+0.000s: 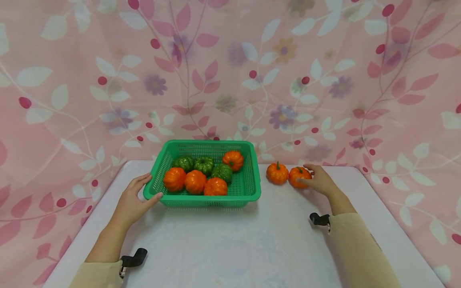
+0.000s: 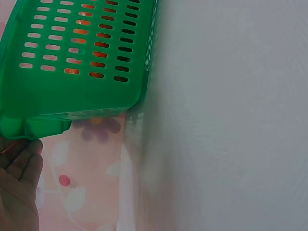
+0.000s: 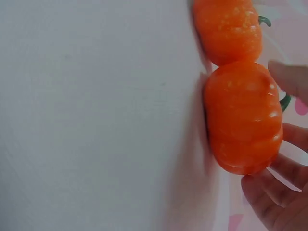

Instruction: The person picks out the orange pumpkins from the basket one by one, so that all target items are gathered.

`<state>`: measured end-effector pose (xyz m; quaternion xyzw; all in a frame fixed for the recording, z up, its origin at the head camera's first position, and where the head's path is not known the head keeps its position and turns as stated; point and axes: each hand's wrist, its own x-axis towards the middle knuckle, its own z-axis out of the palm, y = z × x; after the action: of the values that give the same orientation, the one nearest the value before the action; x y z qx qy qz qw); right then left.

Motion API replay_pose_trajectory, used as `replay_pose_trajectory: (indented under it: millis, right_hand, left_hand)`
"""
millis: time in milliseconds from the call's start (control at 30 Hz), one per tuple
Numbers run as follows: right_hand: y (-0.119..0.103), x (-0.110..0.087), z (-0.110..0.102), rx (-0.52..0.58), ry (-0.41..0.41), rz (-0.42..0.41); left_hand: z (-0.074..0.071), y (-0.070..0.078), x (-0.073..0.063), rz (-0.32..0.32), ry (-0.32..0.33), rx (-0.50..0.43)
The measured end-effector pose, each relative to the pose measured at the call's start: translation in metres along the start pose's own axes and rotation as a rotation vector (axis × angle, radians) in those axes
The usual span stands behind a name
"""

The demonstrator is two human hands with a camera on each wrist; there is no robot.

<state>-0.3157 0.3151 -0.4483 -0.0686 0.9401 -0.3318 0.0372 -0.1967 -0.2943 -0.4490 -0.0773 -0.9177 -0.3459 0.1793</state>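
beige sleeves (image 1: 360, 248) with small bent black fittings (image 1: 135, 259), bare hands (image 1: 133, 202)

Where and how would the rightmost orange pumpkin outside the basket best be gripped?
Probably around the bulging sides of the rightmost pumpkin, coming from the right and slightly above, where the right hand is. The other loose pumpkin crowds its left side, its body is rounded and squat, and the small stem looks too slight to hold.

Head view faces forward and down over the table (image 1: 234, 244); nearer, left wrist view shares the basket (image 2: 72, 94), upper left; right wrist view, two pumpkins (image 3: 244, 118), right.
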Motion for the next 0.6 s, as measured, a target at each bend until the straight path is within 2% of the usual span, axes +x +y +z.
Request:
replay_pose_trajectory:
  millis: [367, 600]
  right_hand:
    - [0.0029, 0.0024, 0.0062, 0.008, 0.048, 0.031]
    - [0.0018, 0.0024, 0.0068, 0.003, 0.033, 0.048]
  left_hand:
    - [0.0014, -0.0037, 0.0006, 0.012, 0.004, 0.003]
    - [0.0007, -0.0029, 0.0001, 0.008, -0.003, 0.002]
